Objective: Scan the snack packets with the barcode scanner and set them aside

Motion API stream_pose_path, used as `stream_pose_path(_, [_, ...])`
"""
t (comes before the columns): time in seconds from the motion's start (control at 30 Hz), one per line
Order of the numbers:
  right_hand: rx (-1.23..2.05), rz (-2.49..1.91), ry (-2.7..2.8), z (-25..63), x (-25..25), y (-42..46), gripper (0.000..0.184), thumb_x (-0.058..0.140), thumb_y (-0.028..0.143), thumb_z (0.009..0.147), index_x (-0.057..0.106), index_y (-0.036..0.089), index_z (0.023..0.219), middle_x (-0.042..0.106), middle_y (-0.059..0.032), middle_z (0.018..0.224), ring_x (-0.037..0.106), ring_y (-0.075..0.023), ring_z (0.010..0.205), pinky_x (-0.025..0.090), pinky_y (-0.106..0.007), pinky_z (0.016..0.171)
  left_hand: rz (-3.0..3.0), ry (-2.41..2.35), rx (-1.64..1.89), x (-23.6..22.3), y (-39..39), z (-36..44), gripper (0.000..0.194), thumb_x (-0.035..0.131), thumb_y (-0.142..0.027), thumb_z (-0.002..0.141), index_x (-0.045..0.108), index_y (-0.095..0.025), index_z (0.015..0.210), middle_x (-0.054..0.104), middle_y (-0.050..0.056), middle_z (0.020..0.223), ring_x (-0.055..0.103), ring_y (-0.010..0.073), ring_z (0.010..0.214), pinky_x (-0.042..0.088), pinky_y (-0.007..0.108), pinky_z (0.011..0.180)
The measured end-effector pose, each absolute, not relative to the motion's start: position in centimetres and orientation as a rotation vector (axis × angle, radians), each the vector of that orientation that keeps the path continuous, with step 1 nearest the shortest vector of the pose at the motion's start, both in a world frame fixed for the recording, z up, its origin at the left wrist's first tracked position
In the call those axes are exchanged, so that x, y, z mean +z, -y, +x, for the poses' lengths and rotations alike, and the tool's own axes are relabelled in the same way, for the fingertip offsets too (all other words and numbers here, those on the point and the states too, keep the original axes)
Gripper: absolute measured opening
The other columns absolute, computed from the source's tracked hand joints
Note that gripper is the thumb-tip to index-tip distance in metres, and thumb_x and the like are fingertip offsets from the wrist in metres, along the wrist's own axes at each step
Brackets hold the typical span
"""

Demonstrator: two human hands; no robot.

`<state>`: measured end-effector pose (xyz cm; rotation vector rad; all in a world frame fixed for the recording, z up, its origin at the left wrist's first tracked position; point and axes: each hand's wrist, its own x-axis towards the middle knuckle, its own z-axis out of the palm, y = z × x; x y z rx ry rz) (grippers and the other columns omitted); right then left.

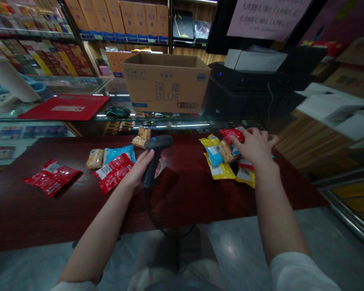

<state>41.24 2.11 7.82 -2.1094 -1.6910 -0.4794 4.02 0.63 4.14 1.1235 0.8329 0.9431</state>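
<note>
My left hand (142, 167) is wrapped round the handle of a dark barcode scanner (153, 161), held above the table with its cable trailing down. On the right, my right hand (255, 145) reaches over a heap of small snack packets, its thumb and fingers at a red snack packet (230, 134). Yellow packets (220, 170), a blue one (214, 155) and a clear-wrapped one (226, 151) lie beneath and around it. Left of the scanner rest a red packet (115, 171), a blue packet (119, 153) and a clear-wrapped snack (95, 158). Another red packet (52, 177) lies farther left.
Behind the dark red table (182, 194) is a glass counter carrying an open cardboard box (166, 85), a black mouse (117, 112) and a red mat (66, 107). Black equipment (257, 81) stands at the back right. Two wrapped snacks (139, 141) lie behind the scanner.
</note>
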Motion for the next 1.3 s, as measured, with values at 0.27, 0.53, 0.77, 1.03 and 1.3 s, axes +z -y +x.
stream_pose_path(0.27, [-0.15, -2.443, 1.977, 41.0, 10.1, -7.2, 0.06, 0.034, 0.057, 0.1, 0.074, 0.016, 0.117, 0.063, -0.0209, 0.133, 0.053, -0.0402, 0.128, 0.017, -0.075, 0.111, 1.096, -0.829, 0.998, 4.2, -0.6, 4.1, 0.067, 0.068, -0.075, 0.075, 0.062, -0.013, 0.099, 0.058, 0.0, 0.051, 0.05, 0.0108, 0.04, 0.037, 0.019, 0.038])
stream_pose_path(0.53, [0.217, -2.567, 2.059, 40.3, 11.3, -11.6, 0.054, 0.045, 0.059, 0.096, 0.068, 0.026, 0.132, 0.061, -0.0156, 0.143, 0.052, -0.0407, 0.135, 0.03, -0.069, 0.112, 1.103, -0.806, 1.042, 4.2, -0.8, 4.0, 0.066, 0.069, -0.074, 0.075, 0.064, -0.012, 0.097, 0.057, 0.0, 0.05, 0.05, 0.0112, 0.04, 0.037, 0.019, 0.036])
stream_pose_path(0.77, [0.276, -2.536, 2.135, 39.8, 9.7, -11.3, 0.054, 0.042, 0.056, 0.099, 0.066, 0.02, 0.131, 0.063, -0.0171, 0.139, 0.056, -0.0386, 0.13, 0.03, -0.066, 0.111, 1.125, -0.789, 1.074, 4.3, -1.1, 3.3, 0.063, 0.065, -0.073, 0.079, 0.064, -0.013, 0.098, 0.057, 0.0, 0.051, 0.05, 0.0111, 0.04, 0.037, 0.02, 0.037])
stream_pose_path(1.03, [-0.181, -1.911, 2.104, 34.7, 8.6, -7.3, 0.032, 0.049, 0.037, 0.097, 0.07, 0.018, 0.113, 0.071, -0.0135, 0.121, 0.061, -0.0333, 0.119, 0.023, -0.062, 0.115, 1.181, -1.047, 1.161, 5.9, -2.1, -0.5, 0.061, 0.066, -0.074, 0.076, 0.064, -0.015, 0.091, 0.058, 0.0, 0.053, 0.05, 0.0114, 0.041, 0.039, 0.022, 0.041])
stream_pose_path(1.3, [0.562, -1.497, 2.027, 22.3, 1.3, -8.2, 0.033, 0.06, 0.027, 0.09, 0.06, 0.023, 0.123, 0.071, -0.008, 0.114, 0.067, -0.0237, 0.101, 0.05, -0.039, 0.09, 1.118, -1.193, 1.191, 4.3, -3.9, -1.4, 0.052, 0.063, -0.067, 0.08, 0.065, -0.016, 0.089, 0.058, 0.001, 0.055, 0.048, 0.0108, 0.042, 0.035, 0.023, 0.04])
